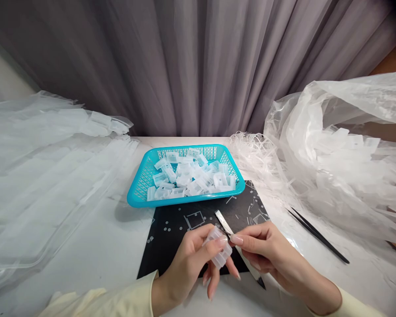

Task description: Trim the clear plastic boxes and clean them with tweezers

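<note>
1. White table (102, 251) under a grey curtain (198, 66); I log the work from the middle outward.
2. Piece (218, 250): small clear plastic moulding, held above the near edge of the mat and just in front of me.
3. Left hand (191, 259): closed on the piece, thumb and forefinger pinching it, other fingers curled below.
4. Right hand (267, 251): pinched narrow on a flat metal blade (223, 221), whose shaft lies against the piece with its tip pointing away.
5. Step, as I judge it: trimming or scraping the piece's edge. A further stroke calls for a firm left pinch and the edge kept off the left thumb.
6. Mat (171, 237): black, dotted with small clear offcuts.
7. Basket (135, 196): turquoise, just beyond the mat, holding many like pieces (191, 178).
8. Tweezers (317, 235): black, lying on the table to the right, apart from both hands.
9. Bags: clear plastic, one heaped left (46, 176), one right (343, 167), with thin strips (254, 154) beside the right one.
10. Writing: no brand, label or text that I can read.
</note>
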`<state>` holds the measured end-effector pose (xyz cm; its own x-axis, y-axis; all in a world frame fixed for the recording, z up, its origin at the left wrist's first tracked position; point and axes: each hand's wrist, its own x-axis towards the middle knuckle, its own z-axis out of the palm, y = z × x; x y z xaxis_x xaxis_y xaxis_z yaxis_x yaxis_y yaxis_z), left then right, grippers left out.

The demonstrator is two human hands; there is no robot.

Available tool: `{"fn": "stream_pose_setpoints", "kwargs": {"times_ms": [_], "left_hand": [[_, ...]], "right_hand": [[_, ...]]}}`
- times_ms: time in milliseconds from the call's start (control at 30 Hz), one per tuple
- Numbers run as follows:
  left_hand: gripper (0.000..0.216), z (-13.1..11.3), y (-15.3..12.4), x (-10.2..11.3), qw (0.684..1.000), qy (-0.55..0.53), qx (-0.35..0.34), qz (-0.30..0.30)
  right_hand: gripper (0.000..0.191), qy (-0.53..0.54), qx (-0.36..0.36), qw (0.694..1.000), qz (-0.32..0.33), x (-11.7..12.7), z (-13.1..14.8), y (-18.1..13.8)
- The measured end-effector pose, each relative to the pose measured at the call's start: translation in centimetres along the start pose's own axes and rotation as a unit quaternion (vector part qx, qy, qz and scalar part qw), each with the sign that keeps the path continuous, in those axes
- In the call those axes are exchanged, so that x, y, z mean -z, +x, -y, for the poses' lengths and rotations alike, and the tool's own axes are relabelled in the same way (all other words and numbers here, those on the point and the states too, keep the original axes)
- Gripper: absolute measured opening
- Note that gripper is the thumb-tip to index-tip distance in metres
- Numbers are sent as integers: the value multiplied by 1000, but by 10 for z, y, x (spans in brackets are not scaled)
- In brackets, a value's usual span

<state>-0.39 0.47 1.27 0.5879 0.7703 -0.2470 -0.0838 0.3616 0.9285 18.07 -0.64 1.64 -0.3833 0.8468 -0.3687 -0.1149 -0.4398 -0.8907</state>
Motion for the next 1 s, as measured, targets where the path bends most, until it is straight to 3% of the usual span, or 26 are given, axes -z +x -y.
{"fn": "stream_pose_setpoints", "kwargs": {"times_ms": [400, 1000], "left_hand": [[31, 3, 0, 2, 1000, -14, -3, 3], [32, 4, 0, 3, 1000, -25, -8, 10]], "right_hand": [[40, -86, 30, 994, -58, -3, 4, -1], [42, -97, 46, 992, -62, -3, 2, -3]]}}
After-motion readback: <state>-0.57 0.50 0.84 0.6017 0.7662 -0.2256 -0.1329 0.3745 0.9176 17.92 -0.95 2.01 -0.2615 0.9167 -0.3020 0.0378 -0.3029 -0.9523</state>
